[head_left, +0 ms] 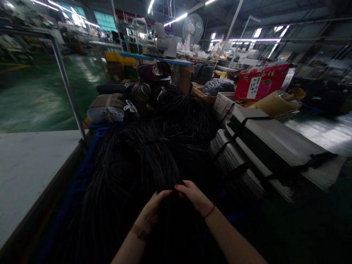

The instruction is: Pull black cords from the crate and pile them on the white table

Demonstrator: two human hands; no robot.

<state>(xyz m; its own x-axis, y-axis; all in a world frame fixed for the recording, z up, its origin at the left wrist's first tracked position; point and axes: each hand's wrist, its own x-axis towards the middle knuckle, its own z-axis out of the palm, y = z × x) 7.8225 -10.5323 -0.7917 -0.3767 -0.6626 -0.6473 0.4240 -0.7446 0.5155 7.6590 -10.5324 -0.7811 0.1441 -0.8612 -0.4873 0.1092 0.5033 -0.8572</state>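
A big heap of long black strips (148,143), some tied in bundles, spreads over a blue pallet (82,172). At its near edge my left hand (154,207) and my right hand (192,194) come close together, thumbs almost touching. Both are closed around a bundle of the black strips, thumbs on top. The left fingers are mostly hidden under the dark strips; the right fingertips curl in at the bundle's side. Whether the strips are cord, tape or strap is too dark to tell.
Strapped stacks of pale sheets (280,139) lie right of the heap, below a red carton (261,84). Tied fabric rolls (107,108) sit at the far left. A white table (35,165) with a metal post (66,77) borders the left. Another person (218,49) is in the background.
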